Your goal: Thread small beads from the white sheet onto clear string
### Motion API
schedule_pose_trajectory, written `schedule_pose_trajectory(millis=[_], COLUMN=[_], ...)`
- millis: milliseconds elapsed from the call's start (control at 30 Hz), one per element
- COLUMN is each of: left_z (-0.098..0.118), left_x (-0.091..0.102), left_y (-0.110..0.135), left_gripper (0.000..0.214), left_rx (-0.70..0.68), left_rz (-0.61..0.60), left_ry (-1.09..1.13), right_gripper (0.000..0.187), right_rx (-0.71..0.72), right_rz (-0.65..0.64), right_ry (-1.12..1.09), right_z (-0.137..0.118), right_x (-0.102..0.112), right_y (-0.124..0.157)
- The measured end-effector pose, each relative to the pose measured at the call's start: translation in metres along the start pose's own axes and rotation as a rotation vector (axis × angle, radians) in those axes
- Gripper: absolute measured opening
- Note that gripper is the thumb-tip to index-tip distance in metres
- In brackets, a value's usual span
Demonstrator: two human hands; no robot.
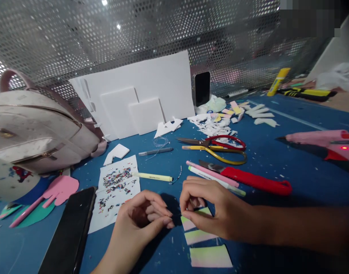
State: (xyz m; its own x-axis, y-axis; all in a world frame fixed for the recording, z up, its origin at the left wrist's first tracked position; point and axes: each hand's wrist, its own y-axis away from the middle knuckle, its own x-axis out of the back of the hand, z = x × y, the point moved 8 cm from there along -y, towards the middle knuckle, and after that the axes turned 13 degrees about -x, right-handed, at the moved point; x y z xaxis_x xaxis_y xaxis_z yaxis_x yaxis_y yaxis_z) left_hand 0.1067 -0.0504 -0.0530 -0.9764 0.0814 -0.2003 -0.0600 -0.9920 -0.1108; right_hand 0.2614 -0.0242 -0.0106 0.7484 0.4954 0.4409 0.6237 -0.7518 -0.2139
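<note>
My left hand [144,219] is closed in a pinch, thumb against fingertips, over the blue table. Facing it, my right hand [210,207] pinches with thumb and forefinger. A faint thin thread [176,215] seems to run between the two pinches; its ends are hidden. Below my right hand lie several green-and-pink paper strips [211,256], partly covered by it. Left of my left hand, small shiny beads [117,179] are spread on a white paper sheet [96,222]. A short beaded strand [178,175] lies just beyond my hands, and a coil of clear thread [161,142] farther back.
Scissors [211,146], a red-handled knife [248,179], pens [213,175] and a yellow highlighter [154,177] lie beyond my hands. A pink glue gun [319,137] is at right, a black phone [69,232] at left. White boards [165,83] and a backpack [40,133] stand behind.
</note>
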Motion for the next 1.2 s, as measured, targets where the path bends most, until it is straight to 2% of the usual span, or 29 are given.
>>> schedule_pose_trajectory(millis=[233, 933, 1067, 1200], left_z=[0.002, 0.000, 0.005, 0.013], left_x=[-0.002, -0.002, -0.001, 0.000], left_y=[-0.001, -0.001, -0.001, -0.002], left_gripper=[0.010, 0.014, 0.010, 0.015], left_rx=[0.002, -0.032, -0.064, -0.154], left_rz=[-0.120, -0.124, -0.154, -0.187], left_ry=[-0.030, -0.034, -0.132, -0.292], right_gripper=[0.012, 0.011, 0.011, 0.013], right_rx=[0.015, 0.021, 0.032, 0.004], right_rz=[-0.018, -0.029, -0.029, -0.006], right_ry=[0.009, 0.004, 0.003, -0.017], right_z=[0.001, -0.001, -0.002, -0.001], right_x=[-0.002, -0.003, -0.002, 0.001], right_y=[0.001, 0.001, 0.001, 0.002])
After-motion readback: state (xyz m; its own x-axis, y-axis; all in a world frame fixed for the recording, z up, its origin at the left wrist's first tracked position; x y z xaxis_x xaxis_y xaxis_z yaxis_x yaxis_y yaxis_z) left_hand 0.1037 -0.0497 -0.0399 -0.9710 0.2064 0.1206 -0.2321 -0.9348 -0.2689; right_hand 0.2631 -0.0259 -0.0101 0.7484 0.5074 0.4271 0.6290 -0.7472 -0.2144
